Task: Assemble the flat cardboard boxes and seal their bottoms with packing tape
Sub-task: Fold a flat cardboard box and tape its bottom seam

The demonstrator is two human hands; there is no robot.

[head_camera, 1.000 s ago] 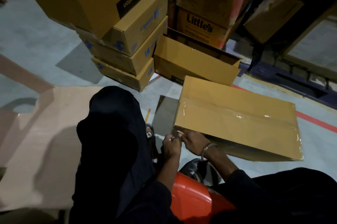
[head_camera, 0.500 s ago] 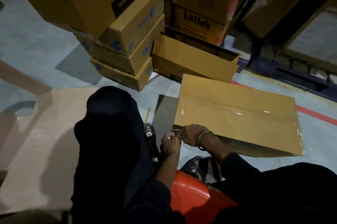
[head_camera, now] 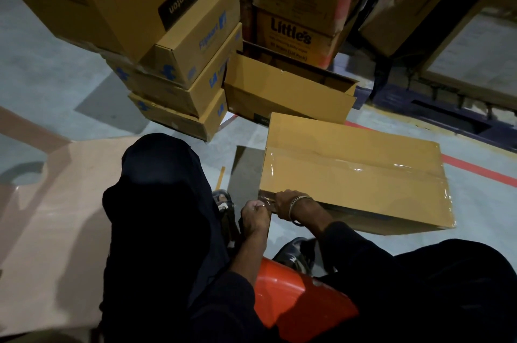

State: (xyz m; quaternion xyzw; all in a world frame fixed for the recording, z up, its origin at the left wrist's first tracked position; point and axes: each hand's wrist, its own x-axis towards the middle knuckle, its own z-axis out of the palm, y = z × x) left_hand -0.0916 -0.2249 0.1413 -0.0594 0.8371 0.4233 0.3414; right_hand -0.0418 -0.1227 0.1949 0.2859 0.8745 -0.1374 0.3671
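right hand pins the cardboard box corner, left hand beside it pinches the packing tape end; snap taut, then rub flat.

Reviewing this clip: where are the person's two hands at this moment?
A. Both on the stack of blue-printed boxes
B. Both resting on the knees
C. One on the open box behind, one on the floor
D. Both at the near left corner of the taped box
D: the left hand and the right hand meet at the near left corner of the taped box, where the clear tape ends.
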